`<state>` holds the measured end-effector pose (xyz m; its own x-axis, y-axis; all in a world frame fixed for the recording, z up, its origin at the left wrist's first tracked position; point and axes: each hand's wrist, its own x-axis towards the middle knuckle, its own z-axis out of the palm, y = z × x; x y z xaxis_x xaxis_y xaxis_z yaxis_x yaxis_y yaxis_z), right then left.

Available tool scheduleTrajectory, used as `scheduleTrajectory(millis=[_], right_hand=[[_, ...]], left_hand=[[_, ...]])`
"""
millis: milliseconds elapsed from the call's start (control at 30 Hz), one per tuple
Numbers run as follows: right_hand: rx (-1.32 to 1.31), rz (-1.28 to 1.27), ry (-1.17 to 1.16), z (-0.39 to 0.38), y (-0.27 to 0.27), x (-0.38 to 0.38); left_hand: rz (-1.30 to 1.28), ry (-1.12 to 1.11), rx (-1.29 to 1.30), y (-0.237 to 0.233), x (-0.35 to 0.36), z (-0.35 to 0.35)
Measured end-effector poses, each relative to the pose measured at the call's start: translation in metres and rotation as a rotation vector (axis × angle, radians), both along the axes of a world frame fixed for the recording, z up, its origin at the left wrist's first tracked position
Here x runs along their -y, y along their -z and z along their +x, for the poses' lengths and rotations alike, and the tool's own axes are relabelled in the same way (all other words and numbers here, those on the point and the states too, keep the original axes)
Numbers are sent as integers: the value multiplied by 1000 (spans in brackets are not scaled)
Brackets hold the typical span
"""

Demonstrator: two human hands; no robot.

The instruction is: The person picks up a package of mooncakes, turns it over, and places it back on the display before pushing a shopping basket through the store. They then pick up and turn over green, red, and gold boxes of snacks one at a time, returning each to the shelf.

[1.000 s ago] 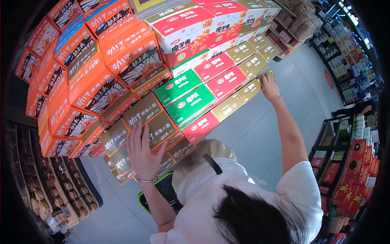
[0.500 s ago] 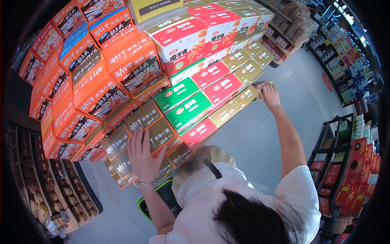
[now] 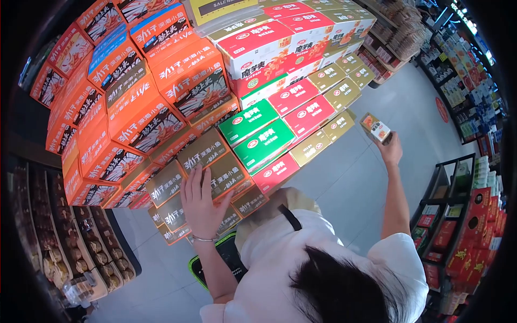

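My right hand [image 3: 392,151] grips a small gold and white snack box [image 3: 376,128] by its near end. It holds the box in the air, tilted, beyond the right end of the stacked display. My left hand [image 3: 203,207] lies with fingers stretched out on the brown snack boxes [image 3: 226,175] at the near left of the stack. Beside these are green boxes [image 3: 264,144], red boxes [image 3: 309,114] and gold boxes [image 3: 311,146] in rows, printed side up.
Tall stacks of orange boxes [image 3: 140,107] rise at the left, with a yellow sale sign [image 3: 223,9] at the top. A dark basket with a green rim [image 3: 229,261] sits below my left arm. Shelves [image 3: 444,204] stand to the right, packaged goods [image 3: 91,247] at lower left.
My right hand has pulled the snack box off the right end of the front row and carried it right. My left hand stays on the brown boxes, while the view has shifted slightly.
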<state>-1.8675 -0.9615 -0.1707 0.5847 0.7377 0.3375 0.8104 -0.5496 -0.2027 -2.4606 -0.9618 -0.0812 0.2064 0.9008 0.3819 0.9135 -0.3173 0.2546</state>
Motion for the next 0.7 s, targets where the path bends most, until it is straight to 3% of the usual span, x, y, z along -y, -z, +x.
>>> scheduleTrajectory(millis=[200, 400, 500, 567, 633, 700], right_hand=[[-238, 320, 94, -22, -50, 35], [-337, 587, -191, -76, -143, 38], [-383, 629, -335, -124, -189, 29], [-395, 535, -729, -149, -208, 16], [-390, 422, -955, -179, -218, -6], [-340, 365, -1203, -217, -226, -30]], left_hand=[[-41, 12, 12, -3, -3, -3], [-105, 43, -43, -19, -3, -3], [-117, 152, 105, -44, -12, -1], [-129, 261, 202, -61, -25, 2], [-136, 364, 300, -79, -36, 10], [-298, 445, 439, -94, -45, 22]])
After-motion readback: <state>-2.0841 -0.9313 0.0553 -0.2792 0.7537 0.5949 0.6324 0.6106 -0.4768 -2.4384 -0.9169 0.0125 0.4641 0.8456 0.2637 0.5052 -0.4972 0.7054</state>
